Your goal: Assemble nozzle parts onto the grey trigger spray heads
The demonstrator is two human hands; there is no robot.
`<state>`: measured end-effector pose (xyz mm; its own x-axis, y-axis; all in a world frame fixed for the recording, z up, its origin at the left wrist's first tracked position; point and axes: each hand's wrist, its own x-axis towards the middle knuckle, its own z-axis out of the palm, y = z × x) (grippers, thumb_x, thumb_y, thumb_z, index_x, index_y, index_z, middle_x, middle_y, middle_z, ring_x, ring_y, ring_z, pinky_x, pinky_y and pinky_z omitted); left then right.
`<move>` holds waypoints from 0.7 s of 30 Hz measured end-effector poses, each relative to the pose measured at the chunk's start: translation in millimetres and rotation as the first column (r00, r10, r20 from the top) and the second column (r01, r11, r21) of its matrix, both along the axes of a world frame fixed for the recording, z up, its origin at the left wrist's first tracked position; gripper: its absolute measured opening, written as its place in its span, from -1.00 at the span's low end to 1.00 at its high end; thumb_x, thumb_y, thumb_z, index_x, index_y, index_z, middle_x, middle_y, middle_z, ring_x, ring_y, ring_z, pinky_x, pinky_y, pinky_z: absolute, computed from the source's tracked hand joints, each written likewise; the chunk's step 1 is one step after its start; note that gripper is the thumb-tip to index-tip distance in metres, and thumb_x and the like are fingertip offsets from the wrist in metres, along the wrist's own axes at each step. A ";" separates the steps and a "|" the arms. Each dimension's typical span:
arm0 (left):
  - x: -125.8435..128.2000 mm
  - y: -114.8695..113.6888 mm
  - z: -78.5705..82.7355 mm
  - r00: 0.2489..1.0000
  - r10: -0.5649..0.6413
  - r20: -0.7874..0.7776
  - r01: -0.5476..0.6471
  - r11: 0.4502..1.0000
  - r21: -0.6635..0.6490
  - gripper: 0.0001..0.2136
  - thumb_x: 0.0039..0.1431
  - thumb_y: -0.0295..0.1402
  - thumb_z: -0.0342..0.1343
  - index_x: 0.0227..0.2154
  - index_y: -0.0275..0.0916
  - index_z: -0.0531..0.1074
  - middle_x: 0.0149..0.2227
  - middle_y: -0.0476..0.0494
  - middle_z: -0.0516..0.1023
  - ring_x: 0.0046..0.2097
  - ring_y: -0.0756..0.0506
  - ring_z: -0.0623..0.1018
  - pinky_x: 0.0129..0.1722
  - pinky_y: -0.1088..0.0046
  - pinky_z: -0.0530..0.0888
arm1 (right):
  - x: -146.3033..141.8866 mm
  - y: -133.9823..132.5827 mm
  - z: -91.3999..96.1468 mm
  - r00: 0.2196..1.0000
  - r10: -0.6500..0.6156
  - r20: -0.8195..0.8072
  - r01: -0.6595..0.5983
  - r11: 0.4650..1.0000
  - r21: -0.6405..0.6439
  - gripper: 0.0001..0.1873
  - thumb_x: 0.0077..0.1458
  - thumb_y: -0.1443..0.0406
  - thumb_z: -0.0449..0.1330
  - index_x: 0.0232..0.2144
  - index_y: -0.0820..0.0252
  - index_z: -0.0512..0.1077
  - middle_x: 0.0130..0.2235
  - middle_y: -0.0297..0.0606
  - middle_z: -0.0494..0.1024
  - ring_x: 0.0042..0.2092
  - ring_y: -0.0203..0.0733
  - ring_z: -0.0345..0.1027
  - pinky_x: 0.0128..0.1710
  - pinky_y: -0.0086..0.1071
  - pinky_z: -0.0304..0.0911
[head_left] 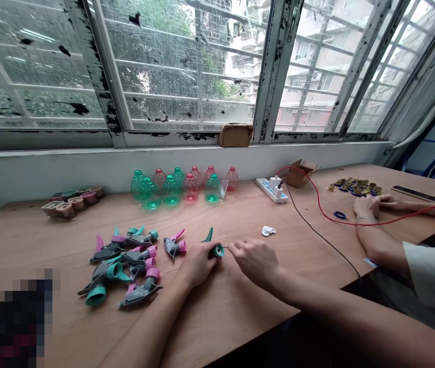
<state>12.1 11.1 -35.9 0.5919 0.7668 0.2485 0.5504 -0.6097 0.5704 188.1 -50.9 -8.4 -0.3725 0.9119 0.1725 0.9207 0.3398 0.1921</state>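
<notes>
My left hand (197,263) is closed around a teal and grey spray trigger head (215,250), which stands up from my fist with its teal lever showing. My right hand (256,260) is just right of it, its fingertips pinching a thin dark tube (226,247) that runs to the trigger head. Left of my hands, several pink- or teal-capped spray trigger heads (125,266) lie in a loose heap on the plywood table (236,306). One pink-capped head (174,244) lies apart, close to my left hand.
Several green and red plastic bottles (171,186) stand along the wall. A co-worker's hands (370,205) rest at right beside a pile of brass and blue caps (355,187). A white power strip (273,189) feeds red and black cables across the table. Small white discs (268,231) lie nearby.
</notes>
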 end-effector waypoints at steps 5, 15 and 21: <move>-5.5 2.3 -1.8 0.998 -0.058 -0.003 0.058 0.998 -0.002 -0.72 0.02 -0.54 0.02 -0.22 -0.21 0.52 -0.27 -0.08 0.59 -0.25 -0.08 0.51 -0.27 0.50 0.36 | 9.3 11.3 12.3 0.997 0.079 0.017 -0.079 0.996 -0.048 -0.74 0.18 0.41 -0.01 -0.32 0.19 0.49 -0.33 -0.15 0.59 -0.36 -0.15 0.44 -0.44 -0.42 0.06; -6.2 -0.1 -6.3 0.987 -0.161 0.014 0.161 0.986 -0.046 -0.59 0.03 -0.54 0.03 -0.04 -0.13 0.47 -0.13 -0.08 0.58 -0.13 -0.11 0.51 -0.12 0.45 0.38 | 40.7 23.0 10.0 0.939 0.298 -0.171 -0.311 0.949 -0.052 -0.60 0.25 0.17 -0.02 -0.50 0.10 0.52 -0.44 -0.29 0.56 -0.44 -0.29 0.32 -0.49 -0.41 -0.15; -5.7 0.7 -7.9 0.992 -0.126 0.022 0.127 0.990 -0.053 -0.63 0.03 -0.53 0.04 -0.09 -0.18 0.49 -0.20 -0.09 0.59 -0.20 -0.09 0.52 -0.18 0.47 0.39 | 43.9 20.9 -28.7 0.898 0.269 -0.349 -0.269 0.962 0.050 -0.58 0.28 0.15 -0.03 -0.45 0.14 0.53 -0.48 -0.30 0.54 -0.48 -0.34 0.29 -0.48 -0.41 -0.14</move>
